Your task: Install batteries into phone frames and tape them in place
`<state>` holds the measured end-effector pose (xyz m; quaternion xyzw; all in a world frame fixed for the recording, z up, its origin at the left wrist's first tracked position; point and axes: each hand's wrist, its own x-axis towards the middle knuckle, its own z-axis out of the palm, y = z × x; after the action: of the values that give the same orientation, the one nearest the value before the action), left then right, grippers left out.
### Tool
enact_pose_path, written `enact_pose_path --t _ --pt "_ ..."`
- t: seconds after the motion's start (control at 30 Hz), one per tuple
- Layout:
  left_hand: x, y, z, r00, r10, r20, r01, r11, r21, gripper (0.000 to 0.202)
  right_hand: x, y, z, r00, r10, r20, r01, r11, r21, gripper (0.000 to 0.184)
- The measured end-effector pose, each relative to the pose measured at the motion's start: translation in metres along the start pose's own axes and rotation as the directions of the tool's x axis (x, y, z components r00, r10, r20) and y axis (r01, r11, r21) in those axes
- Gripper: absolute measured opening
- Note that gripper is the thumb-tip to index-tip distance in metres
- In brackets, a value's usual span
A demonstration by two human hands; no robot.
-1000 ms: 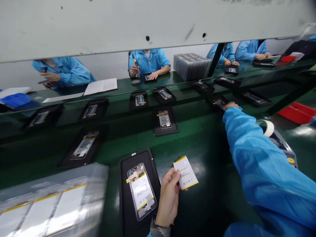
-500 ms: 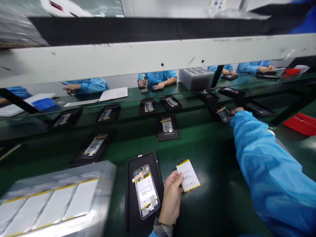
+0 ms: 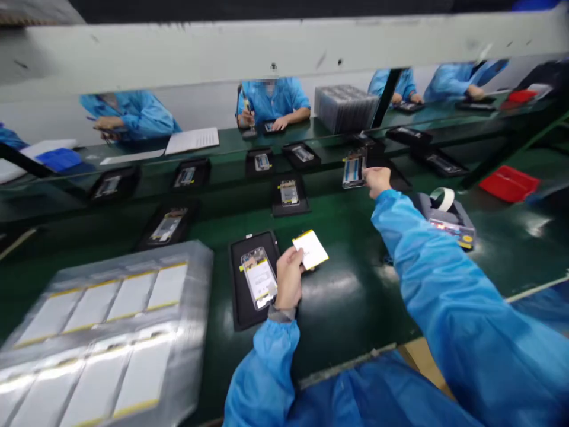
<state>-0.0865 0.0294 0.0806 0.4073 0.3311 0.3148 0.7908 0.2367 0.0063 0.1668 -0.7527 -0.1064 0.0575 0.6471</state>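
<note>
In my left hand (image 3: 288, 277) is a white phone battery (image 3: 312, 249) with yellow edges, pinched at its left side above the green bench. My right hand (image 3: 377, 179) reaches far forward and grips an opened phone frame (image 3: 354, 170) by its right edge, held above the bench. Blue strips show inside that frame. Just left of my left hand lies a black tray (image 3: 240, 308) bearing a phone (image 3: 259, 279) with a white battery in it. A clear plastic tray (image 3: 200, 308) holding several white batteries (image 3: 169, 286) fills the lower left.
Several black trays with phones, such as one tray (image 3: 302, 207), stand along the bench and conveyor. A tape dispenser (image 3: 448, 216) and red bin (image 3: 509, 182) are at right. Co-workers in blue sit behind the far side. A white beam (image 3: 200, 56) crosses above.
My right hand has drawn the phone frame leftward and up from the tray area. The battery in my left hand has tilted. My view has shifted, showing more of the near bench edge.
</note>
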Motion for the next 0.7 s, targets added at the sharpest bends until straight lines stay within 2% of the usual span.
enact_pose_path --t 0.07,0.13,0.2,0.27,0.33,0.43,0.6,0.7 --pt "0.003 0.006 -0.004 0.997 0.073 -0.038 -0.072 0.997 0.025 0.051 -0.051 0.029 0.021 0.986 0.114 0.121 -0.122 0.991 0.061 0.002" --pt "0.006 0.011 -0.010 0.986 0.136 -0.096 -0.132 0.990 0.053 0.053 -0.105 0.055 0.032 0.939 0.201 0.279 -0.237 0.966 0.101 0.004" --pt "0.009 0.014 -0.015 0.974 0.172 -0.145 -0.163 0.984 0.075 0.054 -0.151 0.075 0.030 0.877 0.254 0.408 -0.322 0.941 0.107 0.013" --pt "0.012 0.013 -0.018 0.972 0.175 -0.158 -0.161 0.982 0.097 0.055 -0.182 0.088 0.022 0.825 0.275 0.494 -0.369 0.924 0.103 0.023" --pt "0.013 0.010 -0.020 0.977 0.160 -0.139 -0.142 0.981 0.131 0.054 -0.199 0.095 0.013 0.785 0.280 0.553 -0.399 0.911 0.105 0.035" --pt "0.013 0.003 -0.020 0.985 0.148 -0.094 -0.129 0.974 0.184 0.053 -0.208 0.099 0.003 0.746 0.265 0.612 -0.433 0.890 0.143 0.048" --pt "0.009 -0.003 -0.017 0.992 0.112 -0.062 -0.092 0.961 0.260 0.052 -0.216 0.104 -0.002 0.708 0.256 0.658 -0.476 0.862 0.177 0.046" --pt "0.005 -0.001 -0.015 0.989 0.132 -0.073 -0.098 0.931 0.352 0.048 -0.218 0.107 -0.003 0.709 0.253 0.658 -0.485 0.852 0.195 0.044"
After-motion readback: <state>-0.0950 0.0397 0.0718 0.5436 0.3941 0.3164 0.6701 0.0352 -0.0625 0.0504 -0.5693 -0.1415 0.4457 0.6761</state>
